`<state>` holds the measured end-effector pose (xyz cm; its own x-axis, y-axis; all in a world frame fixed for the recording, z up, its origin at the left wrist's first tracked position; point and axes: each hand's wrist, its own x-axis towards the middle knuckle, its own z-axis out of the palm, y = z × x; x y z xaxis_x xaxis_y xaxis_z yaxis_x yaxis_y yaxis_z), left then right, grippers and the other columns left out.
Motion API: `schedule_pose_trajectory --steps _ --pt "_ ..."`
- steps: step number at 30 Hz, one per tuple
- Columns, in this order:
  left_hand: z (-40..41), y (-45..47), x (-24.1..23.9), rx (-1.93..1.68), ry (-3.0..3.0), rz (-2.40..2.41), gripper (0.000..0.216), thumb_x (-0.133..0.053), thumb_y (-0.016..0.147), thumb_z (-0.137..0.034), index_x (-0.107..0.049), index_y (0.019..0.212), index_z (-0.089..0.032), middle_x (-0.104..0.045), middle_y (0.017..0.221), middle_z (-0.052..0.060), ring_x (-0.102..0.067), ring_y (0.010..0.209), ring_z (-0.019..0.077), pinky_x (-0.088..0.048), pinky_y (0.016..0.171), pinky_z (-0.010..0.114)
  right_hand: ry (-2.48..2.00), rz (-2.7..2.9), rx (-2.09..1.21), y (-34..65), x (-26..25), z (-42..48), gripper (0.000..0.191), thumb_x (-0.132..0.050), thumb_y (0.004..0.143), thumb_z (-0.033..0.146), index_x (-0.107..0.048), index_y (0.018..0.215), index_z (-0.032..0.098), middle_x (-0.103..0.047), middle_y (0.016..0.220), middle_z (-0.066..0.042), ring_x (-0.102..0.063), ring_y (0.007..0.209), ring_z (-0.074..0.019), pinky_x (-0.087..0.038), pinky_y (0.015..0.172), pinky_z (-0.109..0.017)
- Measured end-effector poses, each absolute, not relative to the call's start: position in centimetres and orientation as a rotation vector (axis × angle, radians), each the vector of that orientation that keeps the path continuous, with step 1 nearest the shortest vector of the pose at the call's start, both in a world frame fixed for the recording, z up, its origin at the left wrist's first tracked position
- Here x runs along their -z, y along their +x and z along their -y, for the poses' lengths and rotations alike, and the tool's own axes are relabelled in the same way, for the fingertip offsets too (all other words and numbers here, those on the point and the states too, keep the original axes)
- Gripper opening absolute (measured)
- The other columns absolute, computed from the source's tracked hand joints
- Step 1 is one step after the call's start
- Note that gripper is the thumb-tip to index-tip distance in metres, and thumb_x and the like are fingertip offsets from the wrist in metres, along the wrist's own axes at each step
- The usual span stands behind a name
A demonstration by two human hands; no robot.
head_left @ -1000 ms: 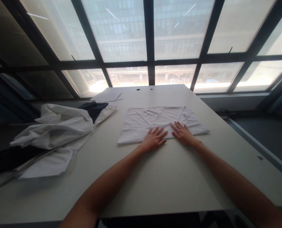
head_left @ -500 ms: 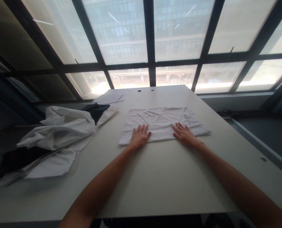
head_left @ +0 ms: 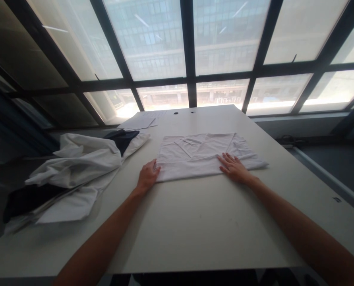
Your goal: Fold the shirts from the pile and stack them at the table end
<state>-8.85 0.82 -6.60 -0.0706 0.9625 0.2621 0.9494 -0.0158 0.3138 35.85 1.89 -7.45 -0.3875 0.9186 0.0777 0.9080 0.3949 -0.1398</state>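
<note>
A folded white garment [head_left: 191, 169] lies on the white table in front of me, its near part turned over into a flat band with creases behind it. At its left end, my left hand [head_left: 148, 174] is closed around the edge, thumb on the near side and fingers partly hidden. My right hand [head_left: 233, 168] rests flat on the band toward the right end, fingers stretched out and pressing on the cloth.
To the left, a loose heap of white and dark clothes [head_left: 84, 163] hangs partly over the table's edge. Paper sheets [head_left: 139, 121] lie at the back left of the table [head_left: 194, 226]. Large windows [head_left: 159, 39] stand beyond it.
My left hand has slid left from lying flat on the cloth to the garment's left edge, where its fingers have closed. My right hand stays about where it was.
</note>
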Motion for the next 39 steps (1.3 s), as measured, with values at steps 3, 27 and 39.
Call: schedule_pose_trajectory --steps 3,27,39 --pt "-2.3 -9.2 6.1 -0.785 2.031 -2.119 0.05 -0.054 0.09 -0.035 -0.061 0.136 -0.017 -0.072 0.122 0.007 -0.066 0.11 0.022 -0.048 0.102 0.031 -1.648 2.493 -0.113 35.9 7.6 -1.9 0.064 -0.027 0.105 0.048 -0.026 0.162 0.02 -0.02 0.168 -0.014 -0.013 0.155 -0.0277 -0.015 0.123 -0.054" --pt "-1.1 -6.9 4.7 -0.633 2.204 -2.303 0.045 -0.049 0.097 -0.027 -0.057 0.14 -0.018 -0.061 0.138 0.013 -0.054 0.13 0.0294 -0.043 0.109 0.043 -1.674 2.501 -0.103 35.9 7.3 -1.7 0.064 -0.027 0.105 0.048 -0.026 0.162 0.019 -0.022 0.167 -0.014 -0.015 0.155 -0.0282 -0.016 0.124 -0.053" --pt "1.1 -2.7 5.7 -0.036 2.587 -1.577 0.062 -0.019 0.106 -0.059 -0.024 0.162 -0.032 -0.015 0.169 0.001 -0.008 0.157 0.0289 -0.01 0.124 0.056 -1.314 2.6 -0.084 32.6 7.5 0.1 0.061 -0.024 0.107 0.048 -0.033 0.159 0.018 -0.022 0.168 -0.011 -0.011 0.156 -0.0236 -0.014 0.125 -0.051"
